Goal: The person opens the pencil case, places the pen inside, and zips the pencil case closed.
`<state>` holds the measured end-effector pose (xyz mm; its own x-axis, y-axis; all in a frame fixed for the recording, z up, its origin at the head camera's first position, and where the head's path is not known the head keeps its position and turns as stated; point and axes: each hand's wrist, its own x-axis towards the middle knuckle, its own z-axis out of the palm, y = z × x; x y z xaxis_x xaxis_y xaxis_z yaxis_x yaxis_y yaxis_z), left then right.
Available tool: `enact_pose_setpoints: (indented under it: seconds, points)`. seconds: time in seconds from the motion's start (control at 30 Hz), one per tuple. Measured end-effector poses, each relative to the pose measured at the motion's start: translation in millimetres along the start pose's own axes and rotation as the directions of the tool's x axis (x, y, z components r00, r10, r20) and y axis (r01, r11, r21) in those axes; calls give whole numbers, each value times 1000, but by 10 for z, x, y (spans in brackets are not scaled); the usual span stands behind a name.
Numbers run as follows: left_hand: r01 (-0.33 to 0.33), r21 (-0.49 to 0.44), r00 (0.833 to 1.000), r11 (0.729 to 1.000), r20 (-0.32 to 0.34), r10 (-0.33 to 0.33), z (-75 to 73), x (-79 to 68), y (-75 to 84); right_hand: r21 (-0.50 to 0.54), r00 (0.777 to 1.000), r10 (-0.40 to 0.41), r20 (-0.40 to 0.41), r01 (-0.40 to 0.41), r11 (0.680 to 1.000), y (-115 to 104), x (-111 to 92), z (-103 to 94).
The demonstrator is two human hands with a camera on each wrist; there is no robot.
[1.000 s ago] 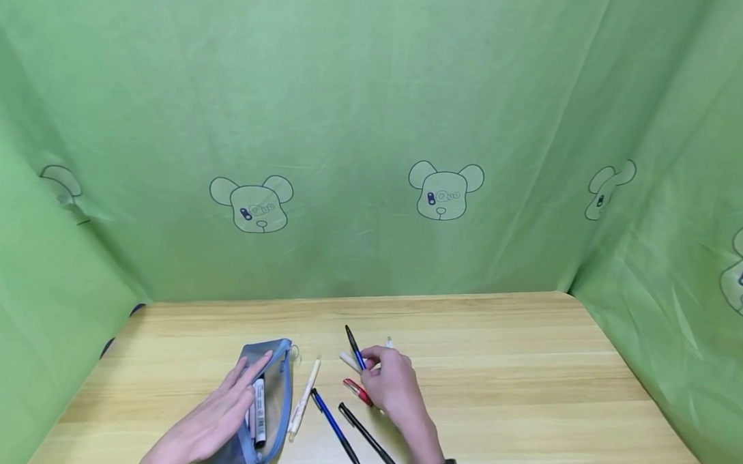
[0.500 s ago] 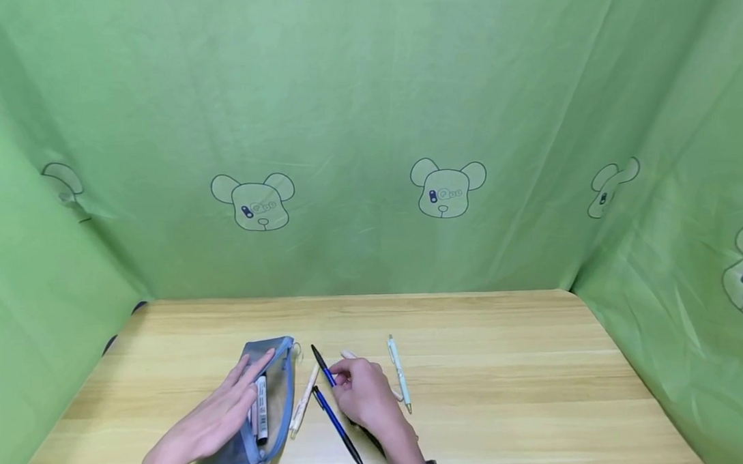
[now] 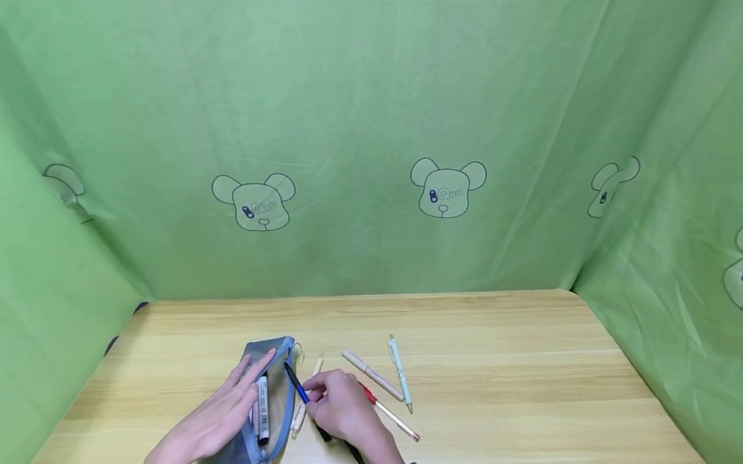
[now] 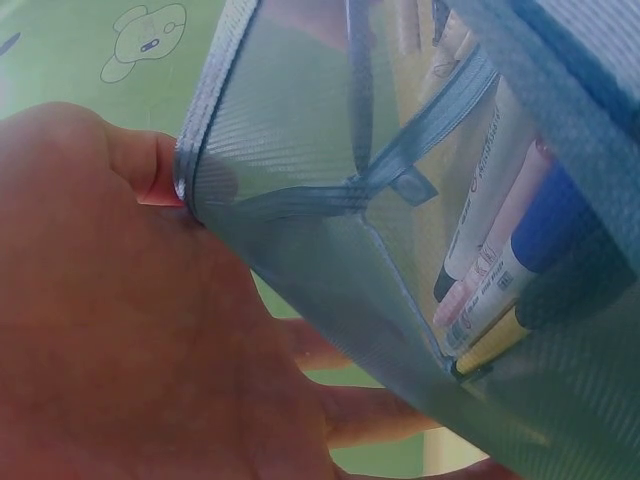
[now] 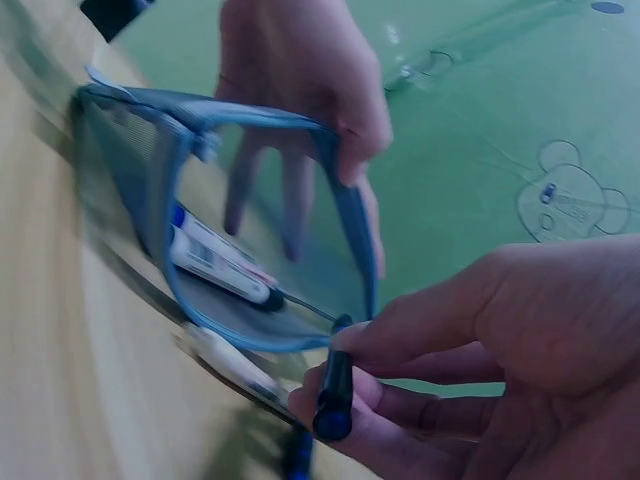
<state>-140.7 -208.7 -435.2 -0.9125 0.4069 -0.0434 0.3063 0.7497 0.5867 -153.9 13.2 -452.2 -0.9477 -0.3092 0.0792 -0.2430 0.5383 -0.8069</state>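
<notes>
A blue mesh pencil case (image 3: pixel 291 393) stands unzipped at the table's front left, its mouth turned to the right. My left hand (image 3: pixel 217 418) holds its rim, the thumb at the edge and the fingers spread along the outside of the mesh (image 4: pixel 300 240). Inside lie several pens and markers, among them a white marker with a dark end (image 5: pixel 220 260). My right hand (image 3: pixel 347 409) pinches a blue-and-black pen (image 3: pixel 295 379) between thumb and fingers. The pen's black end points at the case's mouth. Part of the pen is hidden by the fingers.
A cream pen (image 3: pixel 299 420) lies beside the case. Right of my right hand are a lilac pen (image 3: pixel 372 375), a red-capped pen (image 3: pixel 395 420) and a light blue pen (image 3: pixel 400 373). Dark pens (image 3: pixel 355 455) lie partly under that hand. Green fabric (image 3: pixel 358 259) encloses the table.
My right hand has carried the blue-and-black pen leftward to the case's mouth, uncovering the lilac, red-capped and light blue pens. My left hand has stayed at the rim.
</notes>
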Motion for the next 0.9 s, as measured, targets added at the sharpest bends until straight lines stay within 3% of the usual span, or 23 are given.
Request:
enact_pose_setpoints:
  seconds: [0.33,0.57,0.8,0.9]
  points:
    - [6,-9,1000,1000,8,-6,1,14,-4,175,997,63,-37,-56,983,-39,81,280]
    - [25,-14,1000,1000,18,-24,0,17,7,242,993,92,-75,-72,968,-66,89,373]
    - [41,-8,999,999,8,-41,-5,15,14,258,994,73,-87,-48,965,-116,127,462]
    - [43,-4,999,999,8,-43,-3,14,13,313,995,81,-60,-59,948,-139,139,504]
